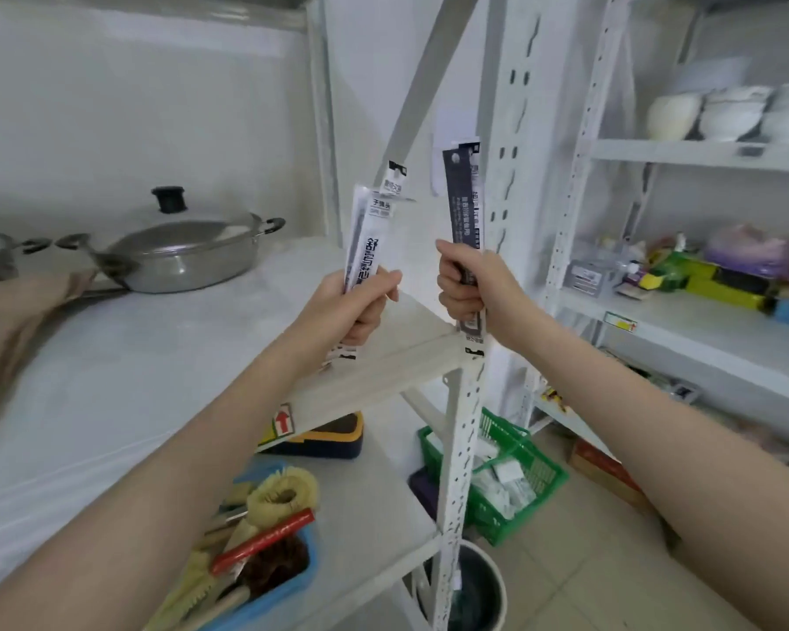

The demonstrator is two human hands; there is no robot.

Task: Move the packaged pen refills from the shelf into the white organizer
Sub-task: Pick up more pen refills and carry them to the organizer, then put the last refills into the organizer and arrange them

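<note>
Refill packs (366,248) — one bunch per hand (354,307)

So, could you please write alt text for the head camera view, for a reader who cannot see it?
Two bare hands each grip a bundle of packaged pen refills upright: left hand holds the white packs, right hand the dark packs, in front of a white metal shelf. A lidded steel pan sits on the shelf; a green basket stands on the floor.

White-and-black refill packs (369,248), silver pot (187,255), green basket (515,475).
</note>
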